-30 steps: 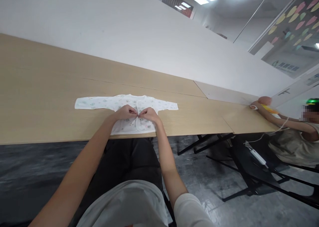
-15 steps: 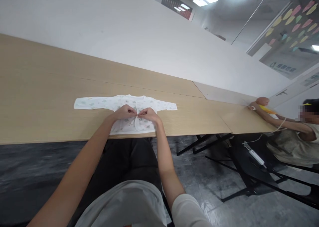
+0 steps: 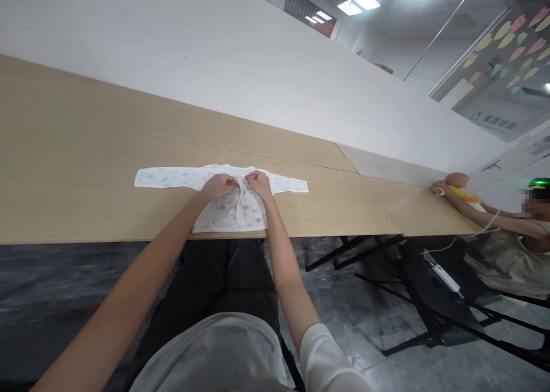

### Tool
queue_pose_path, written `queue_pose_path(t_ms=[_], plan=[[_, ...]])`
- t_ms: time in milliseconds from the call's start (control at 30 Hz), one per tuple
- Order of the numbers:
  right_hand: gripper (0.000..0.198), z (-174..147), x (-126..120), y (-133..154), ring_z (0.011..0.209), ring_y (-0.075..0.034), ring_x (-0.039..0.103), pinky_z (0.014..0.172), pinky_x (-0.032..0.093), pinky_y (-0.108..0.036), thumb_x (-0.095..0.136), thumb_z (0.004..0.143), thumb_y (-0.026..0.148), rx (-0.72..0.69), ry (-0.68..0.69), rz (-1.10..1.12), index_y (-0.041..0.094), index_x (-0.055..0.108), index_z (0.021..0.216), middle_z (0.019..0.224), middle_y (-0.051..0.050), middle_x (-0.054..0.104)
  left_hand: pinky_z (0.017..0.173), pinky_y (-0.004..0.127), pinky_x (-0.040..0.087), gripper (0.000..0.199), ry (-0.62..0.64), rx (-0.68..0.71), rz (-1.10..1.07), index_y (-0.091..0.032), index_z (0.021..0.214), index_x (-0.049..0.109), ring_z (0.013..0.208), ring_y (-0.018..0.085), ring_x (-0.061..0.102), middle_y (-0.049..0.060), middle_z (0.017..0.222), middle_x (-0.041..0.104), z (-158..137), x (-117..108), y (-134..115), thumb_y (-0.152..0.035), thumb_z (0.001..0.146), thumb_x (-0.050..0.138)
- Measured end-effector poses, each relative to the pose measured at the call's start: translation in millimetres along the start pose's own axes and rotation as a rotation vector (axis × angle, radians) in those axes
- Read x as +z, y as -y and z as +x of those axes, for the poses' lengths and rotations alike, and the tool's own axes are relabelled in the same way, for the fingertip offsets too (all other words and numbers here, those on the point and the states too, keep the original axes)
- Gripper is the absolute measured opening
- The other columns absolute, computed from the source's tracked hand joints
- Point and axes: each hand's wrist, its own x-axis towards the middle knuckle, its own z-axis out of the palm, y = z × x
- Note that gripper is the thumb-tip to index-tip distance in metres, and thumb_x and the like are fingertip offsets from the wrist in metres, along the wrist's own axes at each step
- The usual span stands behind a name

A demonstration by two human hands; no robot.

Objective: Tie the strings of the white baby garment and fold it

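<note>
A white baby shirt (image 3: 227,211) with a small scattered print lies front up on the table, sleeves spread to both sides. Its hem reaches close to the table's front edge. My left hand (image 3: 219,187) is closed in a pinch at the front opening, around chest height. Just to the right and slightly higher, my right hand (image 3: 259,183) pinches the cloth on the other side of the opening, below the neckline. The fingers cover any fastener there.
The long wooden table (image 3: 77,145) runs along a white wall (image 3: 172,54). At the far right a person (image 3: 511,249) reaches toward a doll (image 3: 458,181) in yellow. A black folding chair (image 3: 447,294) holds a white power strip (image 3: 444,277).
Both hands have moved up the shirt's front, away from me. They were close together at mid-front and now stand farther apart. The view has shifted slightly.
</note>
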Motion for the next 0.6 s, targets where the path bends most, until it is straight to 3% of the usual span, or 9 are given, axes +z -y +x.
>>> queue_pose_path(t_ms=[100,267,367,600], plan=[[0.01,17.4,17.1,10.0,0.09,-0.019,0.069,0.087,0.052,-0.028,0.066,0.088,0.025,0.006,-0.031,-0.116,0.018,0.073,0.087,0.09,-0.004,0.075,0.086,0.034,0.052,0.033,-0.046,-0.136,0.122,-0.023,0.091,0.082,0.097,0.029,0.07,0.008,0.1,0.078,19.1,-2.9,-2.4,-0.021,0.073,0.055],[0.014,22.7,38.2,13.8,0.1,-0.022,0.07,0.093,0.052,-0.03,0.064,0.09,0.025,-0.023,0.008,-0.2,0.02,0.077,0.095,0.101,-0.007,0.076,0.095,0.037,0.05,0.046,-0.23,-0.31,0.088,-0.022,0.116,0.077,0.11,0.028,0.068,0.01,0.119,0.076,26.2,14.1,-16.3,-0.017,0.081,0.049],[0.017,19.7,39.3,11.5,0.102,-0.022,0.07,0.093,0.052,-0.03,0.063,0.087,0.02,-0.024,-0.001,-0.206,0.019,0.077,0.098,0.103,-0.007,0.077,0.103,0.042,0.045,0.046,-0.304,-0.327,0.12,-0.021,0.122,0.074,0.115,0.029,0.066,0.011,0.122,0.075,18.9,25.7,-22.0,-0.019,0.088,0.044],[0.029,16.3,32.8,-1.5,0.093,-0.015,0.069,0.09,0.051,-0.023,0.053,0.083,0.011,0.033,-0.121,0.014,0.02,0.074,0.102,0.095,-0.001,0.076,0.099,0.047,0.045,0.04,-0.26,-0.244,0.27,-0.022,0.118,0.077,0.111,0.034,0.064,0.016,0.118,0.073,14.6,29.9,-24.9,-0.029,0.093,0.047]])
